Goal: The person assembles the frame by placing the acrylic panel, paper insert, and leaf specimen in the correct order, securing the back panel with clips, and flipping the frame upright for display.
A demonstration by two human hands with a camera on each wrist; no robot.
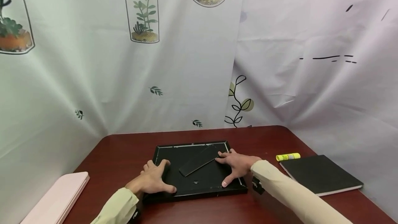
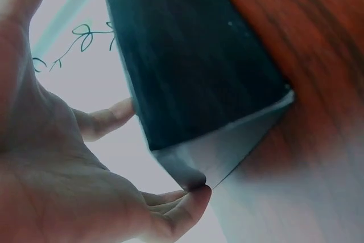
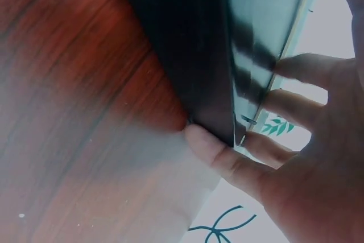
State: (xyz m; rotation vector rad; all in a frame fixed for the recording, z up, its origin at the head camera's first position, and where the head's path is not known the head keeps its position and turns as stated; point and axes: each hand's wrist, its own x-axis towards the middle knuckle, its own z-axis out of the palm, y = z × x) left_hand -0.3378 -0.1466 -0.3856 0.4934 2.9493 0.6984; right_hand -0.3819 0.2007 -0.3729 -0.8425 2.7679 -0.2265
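A black picture frame (image 1: 199,161) lies back side up on the table, its narrow easel stand (image 1: 199,161) slanting across the backing. At the frame's left edge my left hand (image 1: 153,179) grips it, thumb on the backing near the front. The left wrist view shows fingertips against the frame's side (image 2: 199,55) and end corner. My right hand (image 1: 237,165) holds the right edge with fingers spread. Two of its fingertips lie close to the stand's upper end, and its thumb presses the backing. In the right wrist view, one finger meets the frame's outer side (image 3: 182,44).
A black-covered notebook (image 1: 323,174) lies on the right, with a yellow glue stick (image 1: 288,157) by its far edge. At the left edge sits a pale pink box-like item (image 1: 59,196). Printed white curtains (image 1: 192,61) hang behind the dark red wooden table (image 1: 124,151).
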